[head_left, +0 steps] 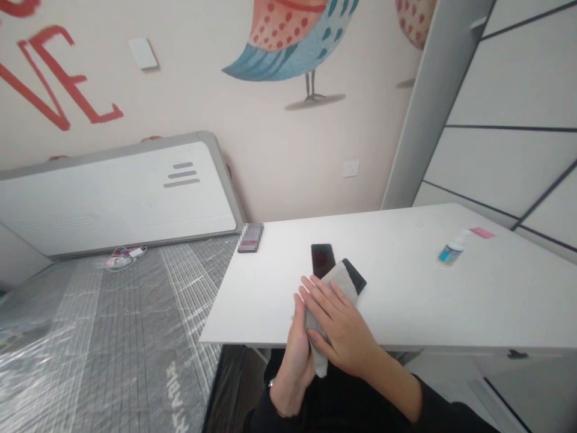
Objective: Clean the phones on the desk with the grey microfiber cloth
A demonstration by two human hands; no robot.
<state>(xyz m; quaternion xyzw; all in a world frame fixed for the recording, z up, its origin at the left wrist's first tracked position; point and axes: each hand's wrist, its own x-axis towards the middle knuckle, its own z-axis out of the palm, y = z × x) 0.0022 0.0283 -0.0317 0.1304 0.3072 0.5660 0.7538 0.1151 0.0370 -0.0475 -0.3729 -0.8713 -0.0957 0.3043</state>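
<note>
A light grey cloth (345,282) is between my two hands above the table's near edge, its lower end hanging down. My right hand (347,334) presses on the cloth from above, fingers stretched and close together. My left hand (298,352) holds the cloth from the left and below, thumb upright along its side; its other fingers are hidden. From under the cloth's far end sticks the corner of a dark flat object (356,276); whether it is held or lies on the table I cannot tell. Just beyond my fingertips lies a black smartphone (323,258), partly covered.
On the white table (396,307) a bottle with a blue label (451,252) stands at the right, with a pink slip (482,233) behind it. A pixelated item (250,237) lies at the far left corner. Cables (124,258) rest on the plastic-covered surface to the left.
</note>
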